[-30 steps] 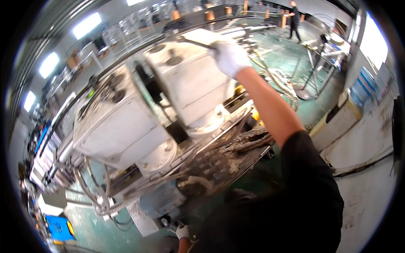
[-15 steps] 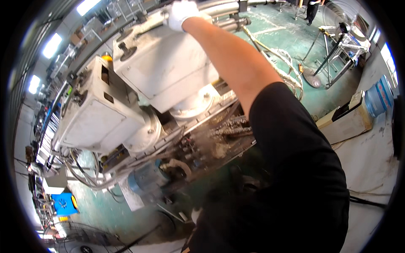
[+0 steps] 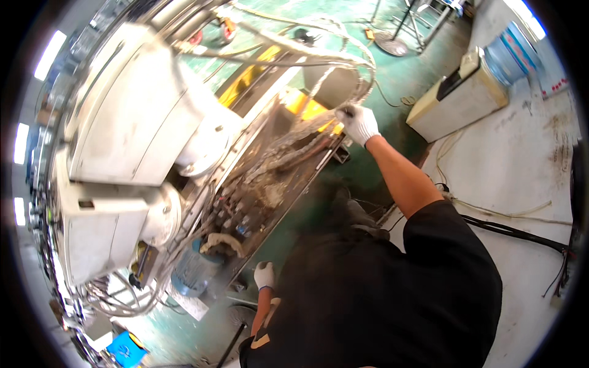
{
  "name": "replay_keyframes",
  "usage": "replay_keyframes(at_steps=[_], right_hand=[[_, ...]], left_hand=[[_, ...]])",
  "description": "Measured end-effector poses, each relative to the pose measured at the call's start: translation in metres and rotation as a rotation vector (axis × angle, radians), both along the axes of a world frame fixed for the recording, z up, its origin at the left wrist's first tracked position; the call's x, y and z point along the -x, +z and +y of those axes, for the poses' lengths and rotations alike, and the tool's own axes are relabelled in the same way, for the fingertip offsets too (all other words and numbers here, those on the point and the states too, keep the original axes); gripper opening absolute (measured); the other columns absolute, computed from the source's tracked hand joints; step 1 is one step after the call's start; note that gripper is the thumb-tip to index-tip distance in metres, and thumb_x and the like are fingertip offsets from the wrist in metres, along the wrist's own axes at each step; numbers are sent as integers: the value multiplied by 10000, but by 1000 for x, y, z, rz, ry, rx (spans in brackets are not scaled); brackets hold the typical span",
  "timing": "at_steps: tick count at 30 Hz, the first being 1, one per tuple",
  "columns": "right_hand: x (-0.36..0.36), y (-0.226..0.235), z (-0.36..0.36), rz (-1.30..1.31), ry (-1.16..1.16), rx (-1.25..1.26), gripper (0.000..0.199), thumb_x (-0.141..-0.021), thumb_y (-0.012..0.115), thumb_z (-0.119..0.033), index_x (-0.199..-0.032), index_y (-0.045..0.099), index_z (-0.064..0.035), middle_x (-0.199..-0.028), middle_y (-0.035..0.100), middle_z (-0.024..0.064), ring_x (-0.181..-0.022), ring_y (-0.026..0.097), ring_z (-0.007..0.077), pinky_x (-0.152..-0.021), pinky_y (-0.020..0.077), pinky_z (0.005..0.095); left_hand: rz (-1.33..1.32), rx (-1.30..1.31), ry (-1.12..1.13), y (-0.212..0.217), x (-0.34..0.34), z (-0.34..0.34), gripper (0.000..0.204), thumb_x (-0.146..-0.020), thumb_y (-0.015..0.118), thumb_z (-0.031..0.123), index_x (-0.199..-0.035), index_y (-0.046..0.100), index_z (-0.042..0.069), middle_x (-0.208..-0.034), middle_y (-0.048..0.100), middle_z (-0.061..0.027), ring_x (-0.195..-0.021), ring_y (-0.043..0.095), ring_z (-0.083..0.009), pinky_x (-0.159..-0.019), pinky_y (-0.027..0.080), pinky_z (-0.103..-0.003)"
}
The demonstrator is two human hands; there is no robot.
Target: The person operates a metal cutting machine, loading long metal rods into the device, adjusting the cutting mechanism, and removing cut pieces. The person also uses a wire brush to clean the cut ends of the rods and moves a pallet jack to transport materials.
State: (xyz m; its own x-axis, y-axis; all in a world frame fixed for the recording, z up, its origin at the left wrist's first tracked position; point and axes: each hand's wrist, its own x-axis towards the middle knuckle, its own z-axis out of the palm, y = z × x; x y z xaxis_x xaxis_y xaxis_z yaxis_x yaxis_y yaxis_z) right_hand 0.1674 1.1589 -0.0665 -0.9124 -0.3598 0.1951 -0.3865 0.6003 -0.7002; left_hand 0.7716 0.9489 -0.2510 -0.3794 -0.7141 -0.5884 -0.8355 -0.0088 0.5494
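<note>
My right hand point(image 3: 358, 124), in a white knit glove, is stretched forward beside the wrapped hoses point(image 3: 288, 150) at the end of the machine base. Its fingers are curled, with a dark patch at their tips; whether they hold or touch anything cannot be made out. Low and close to my body hangs my left hand point(image 3: 264, 275), also gloved, with the fingers folded in and nothing visible in them. It is nearest to the blue motor point(image 3: 195, 270) and the corner of the base. Two large white machine housings point(image 3: 132, 110) stand on the left.
A yellow-edged frame point(image 3: 248, 86) lies beyond the housings, with looped cables point(image 3: 368, 67) over it. At right stand a beige water dispenser point(image 3: 457, 101) and its blue bottle point(image 3: 512, 55). Black cables point(image 3: 515, 232) cross the pale surface. A blue box point(image 3: 127, 349) sits at lower left.
My right hand has left the top of the white housing and come down to the right, near the hoses. The view has turned, and my left hand now shows plainly.
</note>
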Motion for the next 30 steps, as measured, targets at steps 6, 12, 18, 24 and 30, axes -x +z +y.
replay_keyframes(at_steps=[6, 12, 18, 24, 30], right_hand=[[46, -91, 130, -364, -299, -85, 322, -1003, 788, -296, -1183, 821, -31, -1108, 830, 199, -1029, 812, 330, -929, 617, 416], [78, -98, 172, -493, -102, -223, 351, -996, 758, -344, -1200, 824, -66, -1150, 818, 205, -1118, 784, 377, -990, 610, 448], [129, -70, 262, -461, -226, -166, 387, -984, 747, -384, -1167, 820, -51, -1135, 805, 224, -1114, 762, 421, -985, 605, 480], [150, -77, 411, -436, -564, -174, 339, -1015, 739, -372, -1146, 826, -72, -1154, 807, 219, -1146, 754, 420, -991, 588, 494], [160, -157, 493, -691, -791, -216, 367, -1006, 768, -372, -1190, 832, -62, -1184, 822, 211, -1161, 768, 401, -1034, 589, 492]], left_hand=[[164, -73, -11, 56, 152, 29, 209, -994, 733, 153, -1128, 790, 3, -925, 774, -81, -824, 715, -153, -748, 572, -331], [228, -212, -305, 82, 323, 105, 234, -1035, 725, 162, -1189, 767, -9, -1044, 806, -94, -954, 741, -162, -859, 591, -345], [318, -246, -536, 103, 476, 137, 216, -1012, 754, 173, -1154, 796, 15, -1053, 823, -147, -1016, 781, -212, -946, 595, -360], [291, -158, -909, 95, 624, 172, 236, -1016, 741, 217, -1160, 790, 36, -1074, 806, -149, -1036, 767, -269, -944, 595, -391], [273, -176, -967, 144, 777, 258, 282, -1022, 713, 230, -1183, 783, 9, -1150, 818, -206, -1119, 783, -333, -1010, 596, -438]])
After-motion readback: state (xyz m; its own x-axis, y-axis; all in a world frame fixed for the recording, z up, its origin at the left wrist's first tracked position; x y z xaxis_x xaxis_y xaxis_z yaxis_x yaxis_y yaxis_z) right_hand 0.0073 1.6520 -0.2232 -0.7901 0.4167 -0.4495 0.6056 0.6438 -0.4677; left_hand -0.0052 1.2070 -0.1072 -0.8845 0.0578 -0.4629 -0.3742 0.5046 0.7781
